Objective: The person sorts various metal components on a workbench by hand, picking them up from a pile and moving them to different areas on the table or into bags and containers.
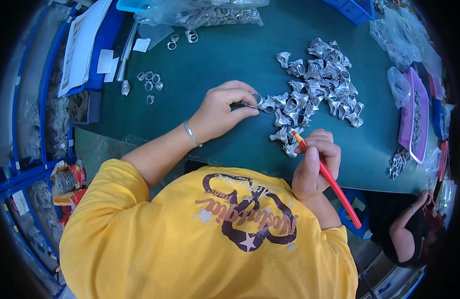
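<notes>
My left hand (221, 108) is closed at the near left side of a pile of silver-coloured metal rings (317, 82). Between its thumb and fingers it pinches a ring (257, 99), its band partly hidden by the fingertips. In my right hand (315, 162), fingers wrapped, is a red pencil (341, 197). The pencil slants, its yellowish tip up near the closest rings and its far end down to the right. The piled rings have wide, sculpted heads and lie jumbled on the green tabletop (200, 60).
Several smaller rings (149, 79) lie at the left. Behind them a clear bag of rings (222, 17) sits at the far edge. A purple basket (414, 114) stands at the right, plastic bags (399, 40) beyond it. Another person's arm (407, 224) shows lower right. Blue shelving (20, 169) lines the left.
</notes>
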The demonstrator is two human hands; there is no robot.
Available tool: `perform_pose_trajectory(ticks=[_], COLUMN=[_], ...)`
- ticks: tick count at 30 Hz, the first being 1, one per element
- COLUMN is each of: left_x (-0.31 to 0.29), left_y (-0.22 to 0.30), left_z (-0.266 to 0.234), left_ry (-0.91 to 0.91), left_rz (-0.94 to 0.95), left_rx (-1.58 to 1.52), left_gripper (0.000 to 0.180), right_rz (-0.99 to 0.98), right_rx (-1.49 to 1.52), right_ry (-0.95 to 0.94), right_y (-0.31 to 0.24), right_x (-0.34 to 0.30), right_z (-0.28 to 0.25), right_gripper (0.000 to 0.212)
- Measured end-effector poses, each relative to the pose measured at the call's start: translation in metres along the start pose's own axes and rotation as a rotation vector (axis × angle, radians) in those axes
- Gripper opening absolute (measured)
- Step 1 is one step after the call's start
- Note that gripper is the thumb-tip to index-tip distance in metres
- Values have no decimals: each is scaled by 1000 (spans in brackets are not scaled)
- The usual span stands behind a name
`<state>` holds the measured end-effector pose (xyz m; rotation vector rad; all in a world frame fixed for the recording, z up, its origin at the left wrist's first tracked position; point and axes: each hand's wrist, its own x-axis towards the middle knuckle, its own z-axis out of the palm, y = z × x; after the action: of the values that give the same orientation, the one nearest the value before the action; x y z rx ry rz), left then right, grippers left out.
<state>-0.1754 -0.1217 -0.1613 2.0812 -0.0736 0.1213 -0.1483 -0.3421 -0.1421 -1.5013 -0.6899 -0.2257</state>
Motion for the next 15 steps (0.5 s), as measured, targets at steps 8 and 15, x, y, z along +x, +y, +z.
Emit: perform_pose_trajectory(ticks=[8, 15], left_x=[-13, -21], left_y=[20, 21], left_z=[18, 35], left_ry=[-42, -68], left_rz=[-111, -44], left_rx=[-659, -811], left_gripper=[45, 37], right_rz=[-74, -99], right_rx=[-32, -94], right_ry=[-75, -163], right_y=[1, -3], right_x=[5, 5], right_z=[-1, -4], right_gripper=[6, 9])
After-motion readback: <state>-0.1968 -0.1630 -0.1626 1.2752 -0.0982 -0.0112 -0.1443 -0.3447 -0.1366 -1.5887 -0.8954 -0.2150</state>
